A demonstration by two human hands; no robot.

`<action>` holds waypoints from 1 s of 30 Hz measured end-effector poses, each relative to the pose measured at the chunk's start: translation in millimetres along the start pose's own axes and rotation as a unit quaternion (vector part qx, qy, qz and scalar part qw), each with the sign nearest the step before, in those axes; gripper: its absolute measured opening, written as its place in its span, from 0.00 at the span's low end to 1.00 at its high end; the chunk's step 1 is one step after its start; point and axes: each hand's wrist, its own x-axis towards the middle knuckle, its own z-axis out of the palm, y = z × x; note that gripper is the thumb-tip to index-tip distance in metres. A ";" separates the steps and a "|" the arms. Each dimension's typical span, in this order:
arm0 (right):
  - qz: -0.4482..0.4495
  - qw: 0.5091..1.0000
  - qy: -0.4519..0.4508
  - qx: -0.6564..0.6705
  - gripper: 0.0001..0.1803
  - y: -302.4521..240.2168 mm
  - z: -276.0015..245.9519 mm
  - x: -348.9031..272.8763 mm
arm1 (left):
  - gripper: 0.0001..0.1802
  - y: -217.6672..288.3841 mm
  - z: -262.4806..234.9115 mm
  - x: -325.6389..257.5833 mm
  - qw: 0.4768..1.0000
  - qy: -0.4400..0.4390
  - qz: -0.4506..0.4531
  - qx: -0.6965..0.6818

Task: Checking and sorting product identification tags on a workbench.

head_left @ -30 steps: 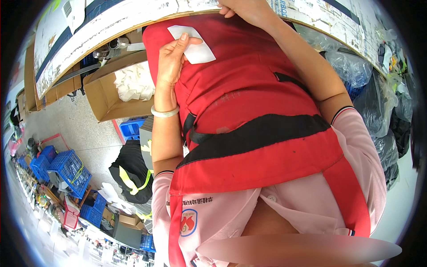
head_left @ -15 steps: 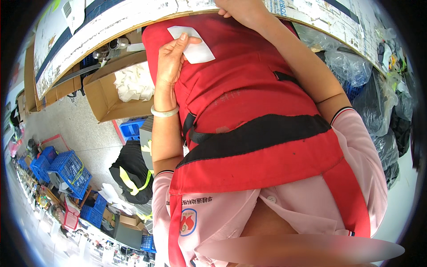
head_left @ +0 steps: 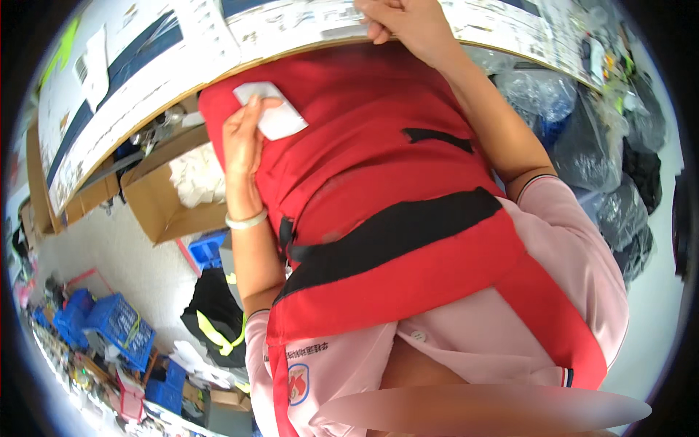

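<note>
My left hand [head_left: 243, 138] is closed on a flat white piece [head_left: 282, 120], pinched between thumb and fingers above the red apron [head_left: 364, 124] over my lap. Whether the piece is fabric or paper, I cannot tell. At the near edge of the worktable [head_left: 284, 33], my right hand [head_left: 416, 28] has its fingers curled together. What they hold, if anything, is hidden. Beside those fingertips a thin greyish strip [head_left: 345, 31] lies on the tabletop.
Below the table at the left stands an open cardboard box [head_left: 156, 211] of white pieces [head_left: 196, 177]. Blue crates [head_left: 124, 328] and a black garment with yellow strips [head_left: 215, 313] are farther left. Filled plastic bags [head_left: 590, 146] crowd the right side.
The whole view has shifted, showing more of the tabletop. My left hand still grips the white piece, now lower and farther left in view. My right hand shows more fully at the table edge.
</note>
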 end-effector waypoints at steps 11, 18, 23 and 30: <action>0.016 0.889 0.182 -0.419 0.10 96.7 -140.2 -8.9 | 0.14 -5.8 -5.8 1.5 1.000 0.005 0.009 0.003; -0.004 0.923 0.207 -0.324 0.13 66.4 -135.6 -20.0 | 0.18 -7.4 -87.7 -28.6 0.982 0.119 0.075 -0.127; -0.026 0.965 0.145 -0.217 0.13 34.9 -81.7 -15.9 | 0.20 -67.2 -233.2 -59.0 0.940 0.258 0.028 -0.220; -0.044 0.982 0.078 -0.164 0.10 7.2 -13.2 -17.0 | 0.34 -128.7 -315.1 -102.3 0.835 0.536 -0.075 0.101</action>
